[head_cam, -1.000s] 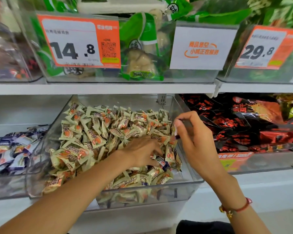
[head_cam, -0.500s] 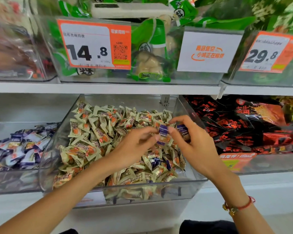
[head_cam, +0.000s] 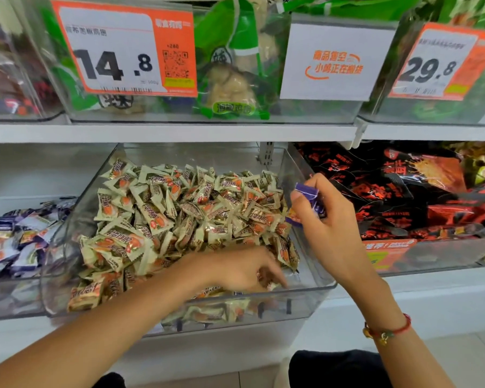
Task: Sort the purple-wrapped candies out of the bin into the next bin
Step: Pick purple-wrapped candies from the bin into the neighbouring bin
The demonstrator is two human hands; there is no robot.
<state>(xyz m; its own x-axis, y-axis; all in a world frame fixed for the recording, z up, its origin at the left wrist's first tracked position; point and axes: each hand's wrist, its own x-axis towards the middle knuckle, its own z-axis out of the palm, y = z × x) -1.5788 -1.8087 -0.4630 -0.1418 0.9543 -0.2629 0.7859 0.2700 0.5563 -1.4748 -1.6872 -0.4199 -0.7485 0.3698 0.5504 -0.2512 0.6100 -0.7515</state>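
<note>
A clear plastic bin (head_cam: pixel 317 292) on the lower shelf is heaped with beige-wrapped candies (head_cam: pixel 179 214). My right hand (head_cam: pixel 328 228) hovers over the bin's right wall and grips purple-wrapped candies (head_cam: pixel 308 197) in its curled fingers. My left hand (head_cam: pixel 244 268) reaches down into the bin's front right corner, fingers curled among the wrappers; what it holds is hidden. To the left, the neighbouring clear bin (head_cam: pixel 0 301) holds several purple-and-white wrapped candies (head_cam: pixel 17 239).
Right of the candy bin sits a bin of red and black snack bags (head_cam: pixel 403 197). The upper shelf (head_cam: pixel 179 133) carries clear bins with orange price tags (head_cam: pixel 123 49) and green packets. A red cord bracelet (head_cam: pixel 387 330) is on my right wrist.
My left hand passed a purple candy to my right hand, then dropped back into the bin's front right corner. My right hand has lifted slightly to the right with the purple candies.
</note>
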